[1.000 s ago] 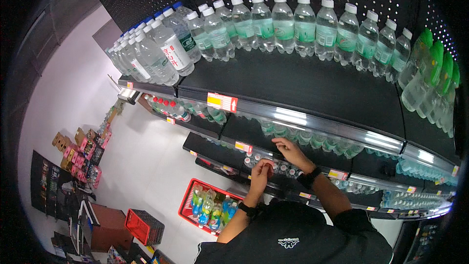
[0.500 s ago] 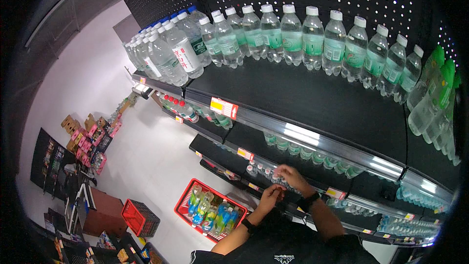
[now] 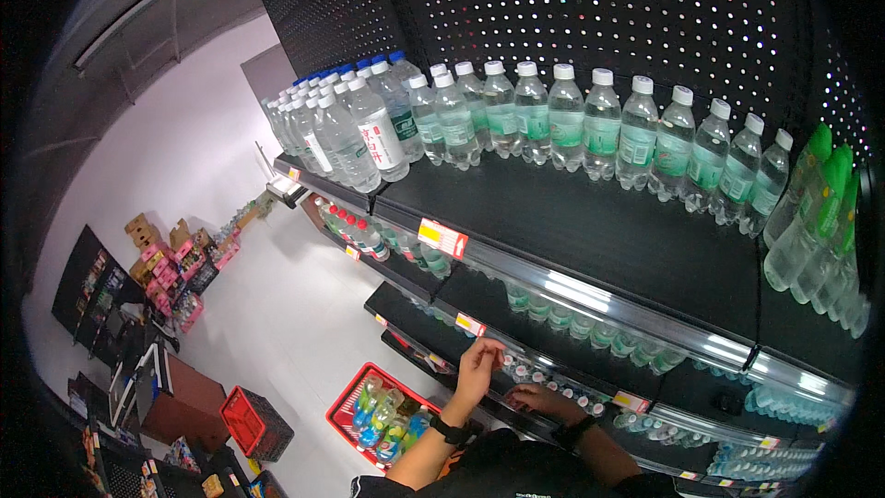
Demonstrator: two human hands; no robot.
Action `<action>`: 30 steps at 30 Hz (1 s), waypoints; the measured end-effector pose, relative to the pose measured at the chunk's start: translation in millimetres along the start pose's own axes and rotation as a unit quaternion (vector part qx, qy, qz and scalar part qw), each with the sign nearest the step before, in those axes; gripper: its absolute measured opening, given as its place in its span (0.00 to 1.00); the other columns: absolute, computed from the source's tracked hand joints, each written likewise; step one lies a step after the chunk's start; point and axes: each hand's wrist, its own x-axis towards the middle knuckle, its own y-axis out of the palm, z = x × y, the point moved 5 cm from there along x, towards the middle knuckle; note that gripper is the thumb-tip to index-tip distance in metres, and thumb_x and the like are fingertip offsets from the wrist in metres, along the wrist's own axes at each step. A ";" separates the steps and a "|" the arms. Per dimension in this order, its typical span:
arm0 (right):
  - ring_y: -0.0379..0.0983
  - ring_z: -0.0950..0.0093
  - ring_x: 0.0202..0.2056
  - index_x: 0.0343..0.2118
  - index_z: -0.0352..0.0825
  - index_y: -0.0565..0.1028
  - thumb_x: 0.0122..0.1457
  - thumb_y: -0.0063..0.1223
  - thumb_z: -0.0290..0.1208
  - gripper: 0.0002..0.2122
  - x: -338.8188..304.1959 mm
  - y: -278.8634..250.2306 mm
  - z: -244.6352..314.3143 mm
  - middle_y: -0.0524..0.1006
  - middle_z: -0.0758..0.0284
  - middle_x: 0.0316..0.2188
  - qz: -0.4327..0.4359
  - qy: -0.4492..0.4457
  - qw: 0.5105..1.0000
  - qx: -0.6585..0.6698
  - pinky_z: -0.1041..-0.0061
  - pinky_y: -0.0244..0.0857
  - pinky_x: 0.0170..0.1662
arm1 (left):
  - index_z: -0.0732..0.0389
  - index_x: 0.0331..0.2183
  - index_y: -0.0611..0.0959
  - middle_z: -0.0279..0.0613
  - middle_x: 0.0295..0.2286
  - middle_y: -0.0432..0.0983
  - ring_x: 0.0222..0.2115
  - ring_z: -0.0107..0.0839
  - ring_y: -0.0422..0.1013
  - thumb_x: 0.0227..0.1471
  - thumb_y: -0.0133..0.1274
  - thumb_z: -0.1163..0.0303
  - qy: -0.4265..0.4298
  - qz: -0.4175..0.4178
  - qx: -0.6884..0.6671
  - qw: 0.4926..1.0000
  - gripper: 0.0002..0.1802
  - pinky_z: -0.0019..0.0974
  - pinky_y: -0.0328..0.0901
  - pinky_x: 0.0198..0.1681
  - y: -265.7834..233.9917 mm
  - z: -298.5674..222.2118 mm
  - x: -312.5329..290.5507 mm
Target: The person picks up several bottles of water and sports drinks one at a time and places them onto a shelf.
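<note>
Bent at the wrist, my left hand is raised before the lower shelf, its loosely curled fingers close to the white caps of a row of small bottles. I see nothing held in it. Lower and to the right, my right hand reaches leftward with loosely bent fingers apart, also without anything visible in them. Both wrists wear dark bands. On the upper shelf, clear bottles with green labels stand in a curved row, beside larger white-labelled bottles at the left.
A red basket holding bottles stands on the floor to my left. Farther left is another red and black basket beside a brown counter. Stacked cartons lie beyond. Green-topped bottles lean at the right end.
My left hand has risen and moved left toward the shelf; my right hand has come down from the small bottles. The view has tilted, so the shelves sit lower in the picture.
</note>
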 end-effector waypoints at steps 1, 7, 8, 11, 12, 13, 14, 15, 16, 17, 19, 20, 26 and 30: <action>0.75 0.77 0.44 0.53 0.32 0.73 0.71 0.45 0.41 0.18 -11.8 2.5 25.9 0.78 0.66 0.45 0.005 -0.044 0.999 -0.020 0.75 0.70 0.48 | 0.64 0.38 0.79 0.35 0.27 0.74 0.28 0.22 0.69 0.66 0.41 0.76 0.002 -0.020 0.022 1.000 0.11 0.28 0.65 0.33 7.8 -26.2 5.6; 0.76 0.68 0.48 0.53 0.32 0.72 0.69 0.46 0.33 0.14 -123.9 43.9 221.4 0.78 0.61 0.46 0.015 -0.346 0.912 -0.221 0.69 0.69 0.52 | 0.66 0.37 0.79 0.38 0.30 0.75 0.31 0.27 0.71 0.62 0.44 0.76 0.246 -0.015 0.175 0.953 0.08 0.32 0.67 0.37 -3.9 -203.2 68.4; 0.76 0.64 0.48 0.52 0.32 0.72 0.68 0.47 0.32 0.14 -155.0 54.1 264.7 0.78 0.57 0.45 -0.002 -0.386 0.871 -0.303 0.66 0.69 0.52 | 0.65 0.38 0.79 0.37 0.31 0.75 0.33 0.27 0.71 0.63 0.43 0.75 0.254 -0.011 0.194 0.947 0.09 0.32 0.67 0.40 -6.7 -228.9 80.3; 0.75 0.55 0.46 0.52 0.32 0.71 0.63 0.53 0.35 0.18 -199.7 60.0 348.7 0.77 0.53 0.43 -0.084 -0.433 0.771 -0.460 0.58 0.69 0.49 | 0.65 0.46 0.77 0.40 0.38 0.75 0.40 0.28 0.71 0.63 0.43 0.74 0.288 0.021 0.203 0.936 0.13 0.32 0.67 0.44 -0.2 -279.6 137.3; 0.74 0.53 0.46 0.52 0.32 0.71 0.61 0.54 0.36 0.19 -200.8 61.2 373.0 0.76 0.52 0.43 -0.103 -0.433 0.744 -0.498 0.57 0.68 0.49 | 0.65 0.49 0.76 0.41 0.41 0.75 0.43 0.28 0.71 0.63 0.44 0.74 0.284 0.029 0.200 0.937 0.15 0.32 0.67 0.46 -4.9 -290.1 155.3; 0.74 0.53 0.46 0.52 0.31 0.71 0.61 0.54 0.36 0.20 -199.2 57.7 393.2 0.76 0.52 0.43 -0.152 -0.410 0.715 -0.546 0.58 0.68 0.50 | 0.65 0.51 0.75 0.44 0.44 0.74 0.44 0.30 0.72 0.62 0.45 0.73 0.285 0.022 0.228 0.931 0.17 0.34 0.67 0.47 -5.3 -297.1 176.2; 0.74 0.53 0.47 0.52 0.30 0.71 0.60 0.53 0.37 0.20 -191.3 52.6 411.6 0.76 0.51 0.44 -0.192 -0.389 0.683 -0.587 0.58 0.68 0.51 | 0.66 0.54 0.74 0.46 0.46 0.74 0.45 0.32 0.72 0.62 0.46 0.72 0.282 0.008 0.262 0.923 0.19 0.36 0.68 0.48 -12.8 -299.8 194.3; 0.73 0.52 0.49 0.52 0.29 0.70 0.60 0.53 0.38 0.21 -182.0 37.6 426.4 0.76 0.50 0.46 -0.229 -0.401 0.670 -0.581 0.58 0.68 0.52 | 0.66 0.54 0.74 0.46 0.46 0.74 0.45 0.32 0.72 0.62 0.46 0.72 0.285 0.015 0.256 0.924 0.19 0.36 0.68 0.48 -11.2 -299.2 213.7; 0.73 0.52 0.51 0.52 0.27 0.70 0.61 0.52 0.39 0.22 -167.5 17.9 438.4 0.76 0.49 0.47 -0.267 -0.413 0.655 -0.574 0.58 0.67 0.54 | 0.66 0.54 0.73 0.50 0.48 0.72 0.47 0.39 0.72 0.59 0.49 0.70 0.292 -0.007 0.293 0.910 0.22 0.39 0.67 0.50 -10.5 -297.5 232.6; 0.72 0.51 0.52 0.53 0.26 0.70 0.60 0.52 0.40 0.24 -150.8 -4.2 448.6 0.75 0.47 0.49 -0.306 -0.374 0.683 -0.548 0.58 0.66 0.55 | 0.67 0.55 0.72 0.54 0.49 0.71 0.49 0.45 0.72 0.57 0.51 0.68 0.295 -0.034 0.333 0.895 0.25 0.42 0.66 0.51 -14.3 -290.9 246.8; 0.72 0.49 0.53 0.55 0.23 0.69 0.60 0.52 0.43 0.28 -114.7 -39.0 470.7 0.73 0.43 0.53 -0.346 -0.301 0.698 -0.549 0.58 0.65 0.57 | 0.67 0.55 0.71 0.57 0.51 0.70 0.51 0.50 0.70 0.55 0.52 0.66 0.267 -0.053 0.361 0.892 0.28 0.45 0.65 0.53 -28.0 -270.1 278.3; 0.71 0.49 0.54 0.56 0.22 0.68 0.60 0.51 0.44 0.29 -97.5 -54.3 478.1 0.72 0.41 0.54 -0.360 -0.258 0.689 -0.573 0.58 0.65 0.58 | 0.68 0.56 0.69 0.60 0.53 0.69 0.53 0.56 0.68 0.54 0.53 0.63 0.236 -0.059 0.387 0.890 0.31 0.48 0.63 0.55 -31.1 -260.6 293.3; 0.66 0.56 0.60 0.66 0.24 0.56 0.62 0.51 0.43 0.35 -33.0 -74.1 517.1 0.67 0.45 0.60 -0.308 -0.295 0.785 -0.450 0.65 0.59 0.62 | 0.70 0.59 0.67 0.64 0.50 0.72 0.51 0.55 0.71 0.55 0.55 0.63 0.212 0.008 0.393 0.895 0.34 0.46 0.65 0.56 -21.4 -234.4 322.9; 0.68 0.62 0.58 0.68 0.24 0.51 0.63 0.50 0.40 0.36 -14.8 -70.4 518.3 0.69 0.49 0.59 -0.388 -0.381 0.797 -0.262 0.70 0.61 0.60 | 0.73 0.55 0.69 0.66 0.49 0.70 0.54 0.63 0.63 0.54 0.56 0.64 0.260 -0.062 0.395 0.879 0.33 0.52 0.61 0.57 5.3 -234.2 302.2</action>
